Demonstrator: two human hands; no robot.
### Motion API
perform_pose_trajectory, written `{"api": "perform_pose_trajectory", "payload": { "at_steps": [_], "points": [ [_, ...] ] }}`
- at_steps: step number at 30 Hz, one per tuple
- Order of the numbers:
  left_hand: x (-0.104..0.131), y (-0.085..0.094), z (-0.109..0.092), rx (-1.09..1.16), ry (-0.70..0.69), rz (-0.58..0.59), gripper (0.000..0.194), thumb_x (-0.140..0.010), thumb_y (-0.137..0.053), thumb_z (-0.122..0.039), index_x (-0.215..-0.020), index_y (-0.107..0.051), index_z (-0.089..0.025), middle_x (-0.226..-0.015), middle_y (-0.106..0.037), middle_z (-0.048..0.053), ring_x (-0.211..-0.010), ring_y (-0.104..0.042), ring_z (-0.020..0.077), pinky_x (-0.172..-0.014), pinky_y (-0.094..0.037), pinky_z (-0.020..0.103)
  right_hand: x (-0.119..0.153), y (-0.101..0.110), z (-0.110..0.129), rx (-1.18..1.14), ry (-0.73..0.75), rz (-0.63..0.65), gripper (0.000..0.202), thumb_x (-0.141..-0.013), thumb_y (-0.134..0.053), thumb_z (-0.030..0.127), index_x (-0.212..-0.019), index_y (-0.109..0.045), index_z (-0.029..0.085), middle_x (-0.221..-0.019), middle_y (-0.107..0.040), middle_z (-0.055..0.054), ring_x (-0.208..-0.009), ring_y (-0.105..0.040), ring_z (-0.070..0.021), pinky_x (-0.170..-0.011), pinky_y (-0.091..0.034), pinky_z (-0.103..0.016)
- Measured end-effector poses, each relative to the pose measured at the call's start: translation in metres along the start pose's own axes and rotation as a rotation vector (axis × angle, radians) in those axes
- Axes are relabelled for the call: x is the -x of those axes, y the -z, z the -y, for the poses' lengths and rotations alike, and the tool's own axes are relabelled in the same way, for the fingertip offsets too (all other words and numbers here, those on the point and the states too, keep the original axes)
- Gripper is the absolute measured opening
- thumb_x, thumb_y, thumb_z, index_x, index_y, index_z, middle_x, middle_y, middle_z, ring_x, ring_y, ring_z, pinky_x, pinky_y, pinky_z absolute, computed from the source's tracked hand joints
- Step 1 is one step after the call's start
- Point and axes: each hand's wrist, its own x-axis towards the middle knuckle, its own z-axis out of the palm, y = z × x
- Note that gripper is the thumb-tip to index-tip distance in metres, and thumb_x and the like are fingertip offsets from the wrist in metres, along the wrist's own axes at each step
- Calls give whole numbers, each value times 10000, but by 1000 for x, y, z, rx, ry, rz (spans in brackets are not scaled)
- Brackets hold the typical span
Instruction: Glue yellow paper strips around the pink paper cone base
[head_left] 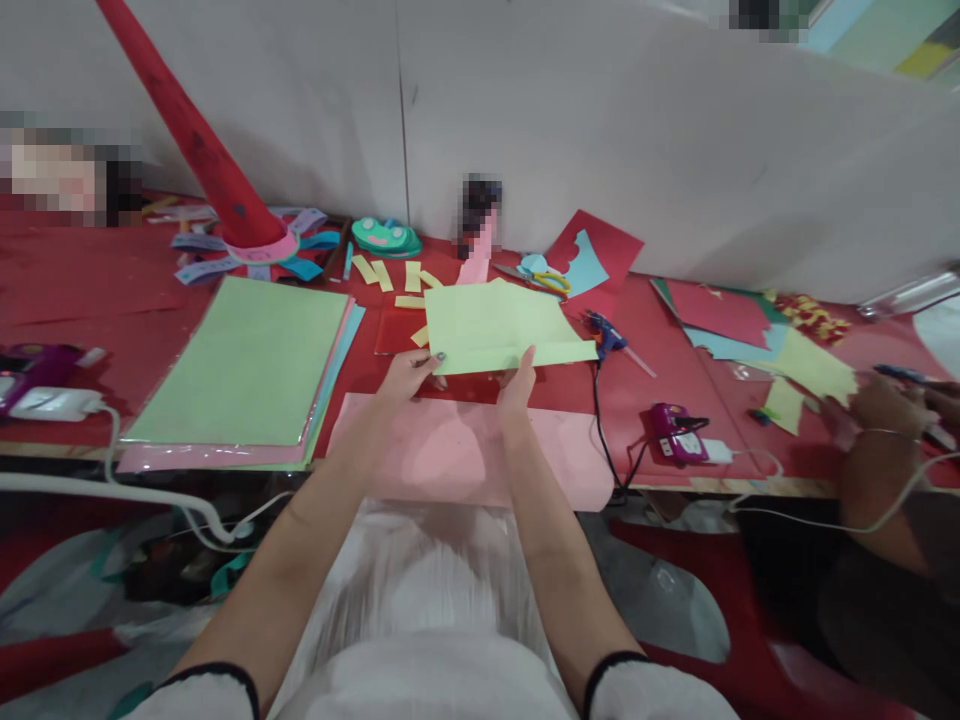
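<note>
A pale green sheet of paper (487, 318) is held up over the red table, its lower edge folded into a narrow strip. My left hand (411, 374) pinches the sheet's lower left corner, thumb on top. Along the bottom edge, right of the middle, my right hand (519, 382) grips it with the thumb in front and the fingers behind. A pink sheet (465, 455) lies below my hands at the table's front edge. Small yellow paper strips (382, 276) are scattered behind the sheet, near yellow-handled scissors (551, 282).
Left lies a stack of coloured paper (240, 365); behind it stands a tall red cone (217, 170). A blue glue gun (606, 335) and a purple power adapter (677, 432) with cables are on the right. A co-worker's hand (889, 408) is at the far right.
</note>
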Motion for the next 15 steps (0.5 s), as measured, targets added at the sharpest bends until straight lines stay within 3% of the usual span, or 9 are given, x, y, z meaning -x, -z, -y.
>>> {"api": "perform_pose_trajectory", "payload": {
  "at_steps": [3, 6, 10, 15],
  "points": [
    [-1, -4, 1, 24, 51, 34, 318, -689, -705, -435, -617, -593, -146, -484, -631, 19, -451, -610, 137, -522, -529, 249, 7, -3, -5, 29, -12, 42, 467, -687, -663, 495, -1017, -596, 172, -950, -673, -77, -748, -637, -183, -458, -493, -264],
    [-5, -5, 3, 36, 135, -53, 225, -730, -670, -316, -611, -582, -146, -448, -612, 2, -428, -604, 137, -503, -529, 250, 7, -3, -10, 60, -18, 66, 399, -635, -722, 376, -960, -618, 169, -1007, -663, -82, -801, -639, -190, -477, -530, -274],
    [-9, -5, 8, 52, 169, -145, 169, -763, -605, -220, -616, -567, -147, -421, -590, -17, -398, -593, 136, -490, -524, 254, 1, -3, -14, 113, -44, 66, 298, -640, -707, 319, -873, -637, 148, -989, -662, -96, -785, -644, -196, -510, -583, -318],
    [-9, -6, 9, 57, 149, -156, 176, -802, -575, -235, -652, -532, -153, -443, -602, -16, -403, -599, 132, -451, -491, 224, -1, -4, -17, 133, 4, 79, 410, -658, -695, 356, -1006, -617, 154, -1095, -625, -104, -866, -644, -207, -535, -604, -324]
  ]
}}
